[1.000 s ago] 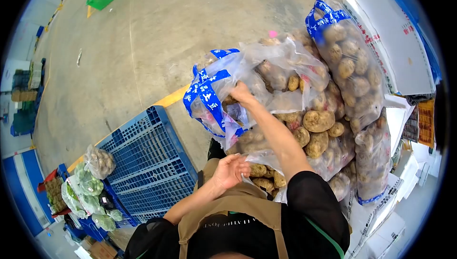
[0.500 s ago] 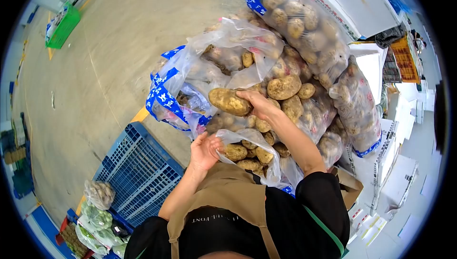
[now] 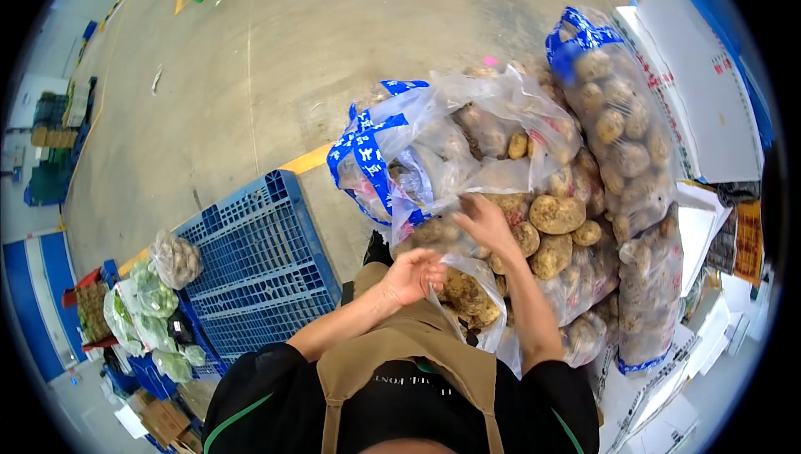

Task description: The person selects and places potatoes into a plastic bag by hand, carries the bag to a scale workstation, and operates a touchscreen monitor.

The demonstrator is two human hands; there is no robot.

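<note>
Left hand (image 3: 415,277) is pinching the rim of a clear bag (image 3: 497,320), potatoes (image 3: 469,297) sitting inside it just beyond the apron (image 3: 409,330), while the right hand (image 3: 486,224), fingers loosely spread, is hovering over filled sacks (image 3: 577,287) beside larger loose potatoes (image 3: 557,214) lying on top.

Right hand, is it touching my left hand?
Apart. In the head view, bagged potatoes show in the gap between the right hand and the left hand.
</note>
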